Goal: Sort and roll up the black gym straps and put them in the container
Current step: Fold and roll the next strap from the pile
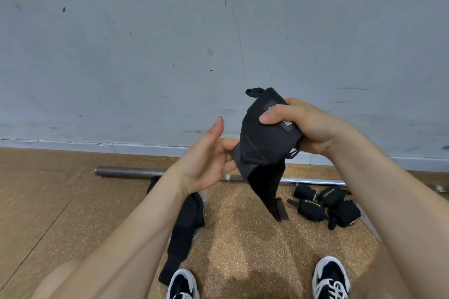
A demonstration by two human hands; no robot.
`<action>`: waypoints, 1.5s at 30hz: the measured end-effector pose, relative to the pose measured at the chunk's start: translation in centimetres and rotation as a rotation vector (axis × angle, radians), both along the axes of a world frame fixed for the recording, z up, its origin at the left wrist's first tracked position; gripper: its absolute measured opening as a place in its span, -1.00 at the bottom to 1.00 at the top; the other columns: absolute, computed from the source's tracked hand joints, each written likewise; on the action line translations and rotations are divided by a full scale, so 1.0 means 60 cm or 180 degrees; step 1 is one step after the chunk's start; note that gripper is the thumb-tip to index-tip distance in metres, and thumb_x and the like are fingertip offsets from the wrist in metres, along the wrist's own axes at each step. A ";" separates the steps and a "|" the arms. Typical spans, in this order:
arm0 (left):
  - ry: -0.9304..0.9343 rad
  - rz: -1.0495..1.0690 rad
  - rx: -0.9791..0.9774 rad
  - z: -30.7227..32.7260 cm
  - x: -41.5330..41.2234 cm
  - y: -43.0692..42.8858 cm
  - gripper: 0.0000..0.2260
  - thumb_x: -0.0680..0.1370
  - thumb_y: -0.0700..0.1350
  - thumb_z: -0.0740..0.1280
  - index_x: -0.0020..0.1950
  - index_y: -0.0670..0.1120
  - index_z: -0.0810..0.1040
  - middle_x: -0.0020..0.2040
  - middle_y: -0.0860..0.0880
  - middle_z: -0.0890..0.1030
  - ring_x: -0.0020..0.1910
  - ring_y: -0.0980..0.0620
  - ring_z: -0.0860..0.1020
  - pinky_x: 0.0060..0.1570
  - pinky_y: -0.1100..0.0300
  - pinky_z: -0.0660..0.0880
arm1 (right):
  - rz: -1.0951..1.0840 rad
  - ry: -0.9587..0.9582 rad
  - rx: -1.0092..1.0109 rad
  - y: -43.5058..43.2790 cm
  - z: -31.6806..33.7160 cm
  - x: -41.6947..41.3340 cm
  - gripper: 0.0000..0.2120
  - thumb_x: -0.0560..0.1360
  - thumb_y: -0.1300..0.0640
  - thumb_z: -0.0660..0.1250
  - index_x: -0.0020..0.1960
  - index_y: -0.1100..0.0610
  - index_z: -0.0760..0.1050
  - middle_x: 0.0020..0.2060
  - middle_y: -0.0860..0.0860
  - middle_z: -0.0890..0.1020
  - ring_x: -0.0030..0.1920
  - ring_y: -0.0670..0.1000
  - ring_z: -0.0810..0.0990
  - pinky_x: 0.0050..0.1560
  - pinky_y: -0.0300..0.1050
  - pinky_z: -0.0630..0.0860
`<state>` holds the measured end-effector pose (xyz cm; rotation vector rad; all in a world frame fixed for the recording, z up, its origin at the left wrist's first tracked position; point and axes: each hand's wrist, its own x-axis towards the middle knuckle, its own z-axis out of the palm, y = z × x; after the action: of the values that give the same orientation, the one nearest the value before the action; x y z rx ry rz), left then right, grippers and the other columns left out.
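The thumb of the right hand (pixel 301 124) covers most of the label (pixel 288 125) on the half-rolled wrist strap (pixel 264 143), leaving its print unreadable. The fingertips of the left hand (pixel 206 160) vanish behind the cloth. Strap and hand block the middle of the barbell (pixel 128 171), whose far end runs off the right edge. The left forearm, blurred near the lens, hides part of a loose strap (pixel 187 223) and most of a clear plastic piece (pixel 205 198) on the floor. Both sneakers (pixel 330 277) are cropped at the bottom edge.
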<state>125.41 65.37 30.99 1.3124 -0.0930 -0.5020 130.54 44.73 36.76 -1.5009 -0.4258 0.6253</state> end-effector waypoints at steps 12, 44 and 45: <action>-0.0803 0.1072 0.0882 -0.006 -0.008 -0.023 -0.67 0.33 0.00 0.47 -0.19 -0.29 0.68 -0.24 -0.16 0.67 -0.22 0.01 0.62 -0.08 0.20 0.54 | -0.0710 0.0693 0.0093 -0.004 0.021 -0.013 -0.76 0.55 0.15 0.27 -0.28 0.15 0.44 -0.60 -0.04 0.49 -0.66 -0.09 0.42 -0.67 -0.35 0.26; -0.1303 0.1129 0.0615 0.038 0.002 -0.010 -0.87 0.43 -0.20 0.47 -0.04 -0.13 0.64 -0.20 0.01 0.72 -0.18 0.07 0.69 -0.17 0.24 0.61 | -0.0099 0.0309 0.0309 0.046 0.000 -0.033 -0.87 0.32 0.02 0.41 -0.32 0.08 0.59 -0.49 0.01 0.49 -0.55 -0.06 0.38 -0.58 -0.28 0.19; -0.1338 0.1151 0.0517 0.038 0.004 -0.006 -0.79 0.39 -0.19 0.52 -0.01 -0.12 0.63 -0.16 -0.02 0.73 -0.14 0.04 0.70 -0.15 0.21 0.62 | -0.0024 0.0424 0.0352 0.048 0.001 -0.035 -0.85 0.32 0.01 0.41 -0.30 0.09 0.61 -0.47 0.02 0.50 -0.57 -0.06 0.37 -0.59 -0.29 0.19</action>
<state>125.67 64.98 33.26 1.5389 -0.1616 0.0805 128.47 47.60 36.80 -1.3468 -0.3464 0.6808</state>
